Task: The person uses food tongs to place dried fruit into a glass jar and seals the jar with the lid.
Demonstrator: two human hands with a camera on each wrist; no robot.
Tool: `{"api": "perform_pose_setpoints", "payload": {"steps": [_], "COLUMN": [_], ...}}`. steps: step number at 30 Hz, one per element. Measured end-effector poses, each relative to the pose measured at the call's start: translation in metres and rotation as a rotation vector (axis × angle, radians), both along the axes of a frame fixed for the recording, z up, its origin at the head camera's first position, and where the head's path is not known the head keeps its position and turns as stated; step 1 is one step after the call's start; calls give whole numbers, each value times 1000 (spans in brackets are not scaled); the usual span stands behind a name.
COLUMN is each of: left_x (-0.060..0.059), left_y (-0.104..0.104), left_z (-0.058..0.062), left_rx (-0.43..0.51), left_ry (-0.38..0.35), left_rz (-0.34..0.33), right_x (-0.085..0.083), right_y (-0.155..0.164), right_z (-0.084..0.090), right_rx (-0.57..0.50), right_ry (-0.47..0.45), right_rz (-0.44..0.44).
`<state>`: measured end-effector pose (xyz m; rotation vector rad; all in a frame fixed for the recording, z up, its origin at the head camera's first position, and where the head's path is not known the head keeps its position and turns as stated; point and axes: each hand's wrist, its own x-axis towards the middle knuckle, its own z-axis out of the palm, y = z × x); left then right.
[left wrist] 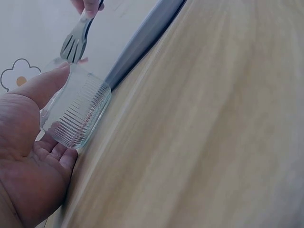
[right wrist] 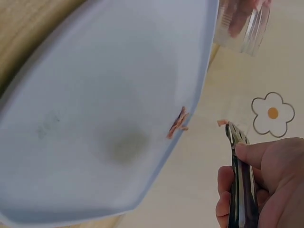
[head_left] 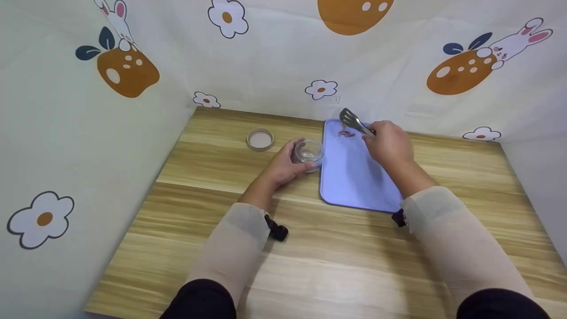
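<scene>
My left hand (head_left: 285,166) grips a clear ribbed jar (left wrist: 78,109), thumb on one side and fingers on the other. The jar stands beside the left edge of a lavender tray (head_left: 347,181). Over the tray's far end, my right hand (head_left: 392,142) holds metal tongs (head_left: 353,120) with slotted heads. A small reddish-brown shred (right wrist: 222,122) is at the tips of the tongs, raised above the tray in the right wrist view. More reddish-brown shreds (right wrist: 178,123) lie on the tray near its far edge.
A round, tan-rimmed lid (head_left: 260,140) lies on the wooden table (head_left: 199,195) left of the jar. A wall covering (head_left: 274,57) printed with flowers, oranges and rabbits rises right behind the table's far edge.
</scene>
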<state>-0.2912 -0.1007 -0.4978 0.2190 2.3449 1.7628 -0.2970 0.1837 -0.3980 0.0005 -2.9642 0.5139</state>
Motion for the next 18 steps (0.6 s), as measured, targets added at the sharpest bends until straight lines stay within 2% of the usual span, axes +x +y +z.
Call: {"api": "perform_pose_setpoints", "payload": {"steps": [11, 18], "left_x": [-1, -2], "left_y": [0, 0], "left_z": [0, -1], "left_rx": [-1, 1], "left_ry": [7, 12], "left_rz": [-4, -9], "right_x": [31, 52], "right_y": [-22, -35], "right_z": [7, 4], "right_rx": [-57, -77], "right_ry": [6, 14], "right_rz": [107, 169]}}
